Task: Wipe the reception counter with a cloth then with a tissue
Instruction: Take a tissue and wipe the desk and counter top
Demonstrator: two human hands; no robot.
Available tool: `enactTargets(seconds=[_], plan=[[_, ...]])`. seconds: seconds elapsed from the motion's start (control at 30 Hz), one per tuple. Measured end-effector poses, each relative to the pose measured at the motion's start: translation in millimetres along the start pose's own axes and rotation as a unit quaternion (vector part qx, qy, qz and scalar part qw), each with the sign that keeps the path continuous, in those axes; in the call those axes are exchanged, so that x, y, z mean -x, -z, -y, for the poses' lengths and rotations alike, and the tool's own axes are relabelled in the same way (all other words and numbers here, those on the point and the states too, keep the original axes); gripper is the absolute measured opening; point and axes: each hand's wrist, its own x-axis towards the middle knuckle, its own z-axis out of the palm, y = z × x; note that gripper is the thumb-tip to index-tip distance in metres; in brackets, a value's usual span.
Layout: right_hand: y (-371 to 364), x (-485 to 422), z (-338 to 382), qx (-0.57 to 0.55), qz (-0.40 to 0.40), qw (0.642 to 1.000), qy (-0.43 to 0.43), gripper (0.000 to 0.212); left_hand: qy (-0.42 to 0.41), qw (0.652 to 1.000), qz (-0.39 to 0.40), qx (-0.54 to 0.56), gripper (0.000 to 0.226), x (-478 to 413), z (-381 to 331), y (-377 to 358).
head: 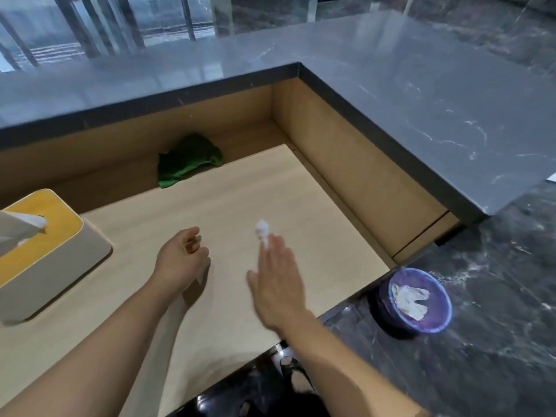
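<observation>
White tissue at R hand (cloth apart).

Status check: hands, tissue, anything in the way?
Left hand loosely curled, empty. Right hand flat, tissue wad at its fingertips. Green cloth lies at the back, tissue box far left; neither obstructs.

No legible text anywhere (nor numbers)

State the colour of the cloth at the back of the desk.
The cloth is green; head view shows it.
</observation>
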Motion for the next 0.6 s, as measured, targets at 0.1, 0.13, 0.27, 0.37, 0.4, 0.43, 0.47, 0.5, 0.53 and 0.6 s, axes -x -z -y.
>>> enactTargets(seconds=[0.1, 0.13, 0.27, 0.37, 0.4, 0.43, 0.47, 0.5, 0.53, 0.6], plan=[[-13.4, 16.2, 52.0, -0.014, 0.052, 0.992, 0.118, 0.062, 0.002, 1.0, -0.02, -0.013, 0.049, 0.5, 9.3, 13.2], [-15.4, 16.9, 55.8, -0.008, 0.058, 0.987, 0.148, 0.062, 0.003, 1.0, -0.021, -0.017, 0.049, 0.9, 10.9, 15.1], [-7.6, 0.4, 17.1, 0.042, 0.034, 0.985, 0.165, 0.06, 0.003, 1.0, -0.013, -0.022, 0.049, 0.2, 12.5, 17.6], [11.2, -17.1, -37.3, 0.078, 0.008, 0.993, 0.084, 0.066, 0.005, 1.0, -0.005, -0.03, 0.049, 1.1, 12.2, 13.8], [17.8, -20.0, -55.2, 0.092, 0.004, 0.994, 0.056, 0.07, 0.003, 0.999, -0.001, -0.033, 0.049, 2.1, 13.0, 11.6], [25.4, -22.8, -69.3, 0.103, -0.002, 0.994, 0.031, 0.072, 0.002, 0.999, 0.0, -0.032, 0.049, 3.8, 12.9, 12.9], [31.2, -24.7, -84.9, 0.11, -0.01, 0.994, 0.002, 0.074, 0.0, 0.999, 0.004, -0.032, 0.049, 5.5, 13.5, 12.1], [37.0, -25.8, -97.6, 0.112, -0.02, 0.993, -0.027, 0.074, 0.001, 0.999, 0.009, -0.032, 0.05, 7.3, 14.3, 12.3], [41.3, -26.8, -107.5, 0.112, -0.028, 0.992, -0.05, 0.073, 0.002, 0.999, 0.013, -0.033, 0.05, 9.3, 15.2, 14.1], [45.2, -28.7, -114.3, 0.099, -0.027, 0.992, -0.079, 0.073, 0.005, 0.999, 0.019, -0.04, 0.049, 13.8, 16.3, 20.5]])
